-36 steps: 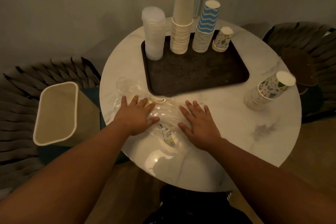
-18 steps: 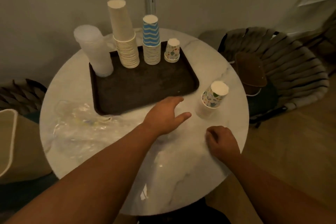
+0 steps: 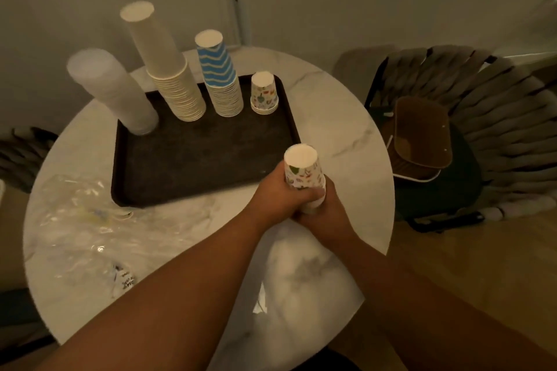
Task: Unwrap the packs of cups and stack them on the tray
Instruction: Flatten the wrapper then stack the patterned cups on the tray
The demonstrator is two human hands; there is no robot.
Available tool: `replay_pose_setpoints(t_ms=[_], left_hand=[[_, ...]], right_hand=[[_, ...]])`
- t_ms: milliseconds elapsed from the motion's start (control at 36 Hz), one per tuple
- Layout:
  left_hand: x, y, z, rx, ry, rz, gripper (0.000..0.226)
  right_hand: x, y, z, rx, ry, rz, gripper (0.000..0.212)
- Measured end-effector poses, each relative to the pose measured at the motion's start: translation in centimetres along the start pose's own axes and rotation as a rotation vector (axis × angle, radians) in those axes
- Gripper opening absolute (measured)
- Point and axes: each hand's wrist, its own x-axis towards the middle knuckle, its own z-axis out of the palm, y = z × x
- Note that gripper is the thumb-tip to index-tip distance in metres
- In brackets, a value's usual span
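Note:
A stack of small patterned paper cups (image 3: 304,173) stands upside down near the tray's front right corner. My left hand (image 3: 275,193) grips it from the left and my right hand (image 3: 327,211) wraps its base from the right. On the dark brown tray (image 3: 196,166) stand a clear plastic cup stack (image 3: 117,93), a tall cream cup stack (image 3: 168,69), a blue zigzag cup stack (image 3: 221,75) and a short stack of patterned cups (image 3: 264,93). Crumpled clear wrapping (image 3: 87,229) lies on the table's left side.
The round white marble table (image 3: 337,117) carries everything. A woven chair (image 3: 488,135) holding a brown board (image 3: 422,132) stands to the right. Another woven chair back (image 3: 18,153) shows at the far left. A wall is close behind the table.
Both hands left the wrapping and moved right to the patterned cup stack, which they now hold between them. My view has swung right.

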Motion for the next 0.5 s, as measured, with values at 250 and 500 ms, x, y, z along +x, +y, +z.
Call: replay_pose_setpoints(t_ms=[250, 500], left_hand=[[0.7, 1.9, -2.6, -0.138, -0.033, -0.108, 0.033], [0.8, 5.1, -9.0, -0.274, 0.145, 0.064, 0.032]], right_hand=[[1.5, -4.8, 0.1, 0.015, 0.042, 0.019, 0.072], [2.1, -10.1, 3.1, 0.112, 0.000, 0.022, 0.059]])
